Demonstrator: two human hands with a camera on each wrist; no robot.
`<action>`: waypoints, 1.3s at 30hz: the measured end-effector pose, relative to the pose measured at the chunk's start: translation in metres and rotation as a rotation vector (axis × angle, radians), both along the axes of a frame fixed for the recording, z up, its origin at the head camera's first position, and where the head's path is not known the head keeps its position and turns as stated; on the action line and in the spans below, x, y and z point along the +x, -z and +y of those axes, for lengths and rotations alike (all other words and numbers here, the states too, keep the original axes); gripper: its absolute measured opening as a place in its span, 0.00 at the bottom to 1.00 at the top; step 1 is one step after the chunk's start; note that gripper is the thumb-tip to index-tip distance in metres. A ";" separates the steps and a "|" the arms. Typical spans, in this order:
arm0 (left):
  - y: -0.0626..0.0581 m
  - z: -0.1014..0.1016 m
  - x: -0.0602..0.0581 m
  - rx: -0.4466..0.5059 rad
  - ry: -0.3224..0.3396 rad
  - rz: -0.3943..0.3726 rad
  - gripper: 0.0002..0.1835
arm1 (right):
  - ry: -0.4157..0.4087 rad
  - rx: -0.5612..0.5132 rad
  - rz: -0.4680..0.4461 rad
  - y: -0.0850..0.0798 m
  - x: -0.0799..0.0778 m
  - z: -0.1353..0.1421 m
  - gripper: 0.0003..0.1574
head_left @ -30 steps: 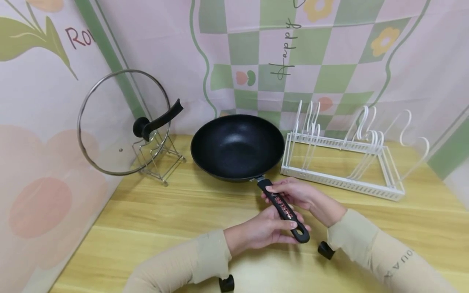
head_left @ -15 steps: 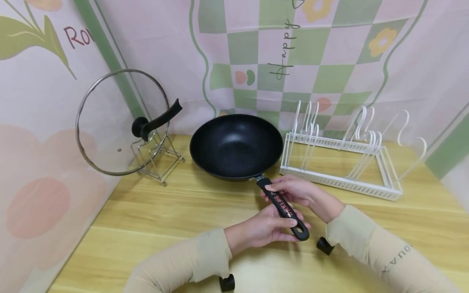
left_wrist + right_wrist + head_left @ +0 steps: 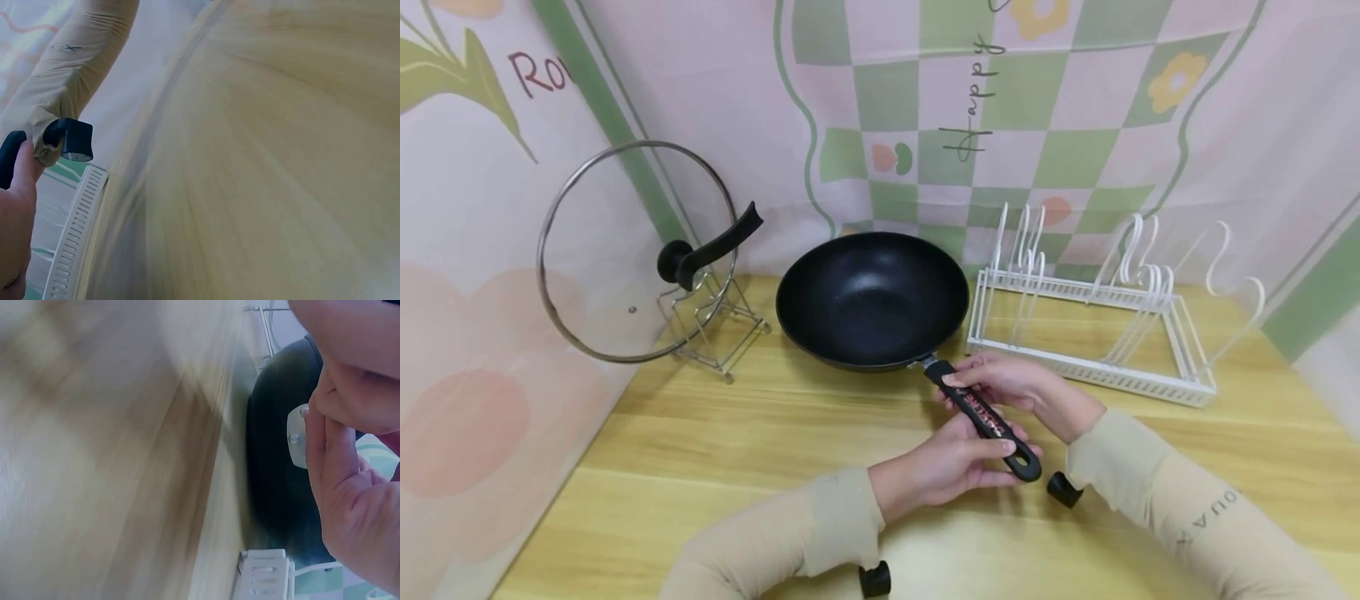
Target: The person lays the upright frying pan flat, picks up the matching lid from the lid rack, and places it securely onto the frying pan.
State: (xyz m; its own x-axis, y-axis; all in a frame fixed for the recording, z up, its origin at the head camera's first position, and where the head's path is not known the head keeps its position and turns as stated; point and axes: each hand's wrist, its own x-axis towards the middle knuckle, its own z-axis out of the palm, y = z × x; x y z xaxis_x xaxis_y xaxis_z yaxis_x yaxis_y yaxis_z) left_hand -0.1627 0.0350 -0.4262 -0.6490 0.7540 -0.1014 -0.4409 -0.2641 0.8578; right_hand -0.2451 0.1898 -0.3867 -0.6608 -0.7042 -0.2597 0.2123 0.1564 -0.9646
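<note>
Pan (image 3: 872,300) far centre, between lid (image 3: 606,242) left and rack (image 3: 1120,377) right | left hand (image 3: 951,462), right hand (image 3: 1006,382) clamped on handle (image 3: 981,412) | likely steadying; next move needs level, two-handed control

"Happy" climbs sideways on the checkered wall cloth (image 3: 1078,96) past the tabletop's (image 3: 700,433) back edge. "Ro" begins a word on the left wall cloth (image 3: 482,200). The right sleeve (image 3: 1187,500) seems to say "OUAX". The wok handle's (image 3: 988,421) red letters look too small to read.
</note>
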 end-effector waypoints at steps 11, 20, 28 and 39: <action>-0.004 0.013 -0.004 0.049 -0.041 -0.057 0.17 | 0.017 0.080 0.036 -0.005 -0.005 0.009 0.17; -0.007 0.019 -0.004 0.042 -0.098 -0.064 0.22 | 0.028 0.122 0.063 -0.004 -0.007 0.015 0.24; -0.011 0.016 -0.005 -0.031 -0.142 -0.074 0.24 | 0.027 0.160 0.101 -0.005 -0.007 0.016 0.27; -0.017 0.003 -0.012 -0.193 -0.113 -0.033 0.15 | 0.041 0.179 0.141 -0.009 -0.004 0.015 0.28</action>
State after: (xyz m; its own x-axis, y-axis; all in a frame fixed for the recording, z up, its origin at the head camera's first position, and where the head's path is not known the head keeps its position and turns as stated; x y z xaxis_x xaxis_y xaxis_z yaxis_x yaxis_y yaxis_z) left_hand -0.1746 0.0378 -0.4089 -0.7221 0.6413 -0.2594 -0.4466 -0.1457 0.8828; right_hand -0.2487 0.2044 -0.3772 -0.7263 -0.6273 -0.2812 0.0867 0.3222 -0.9427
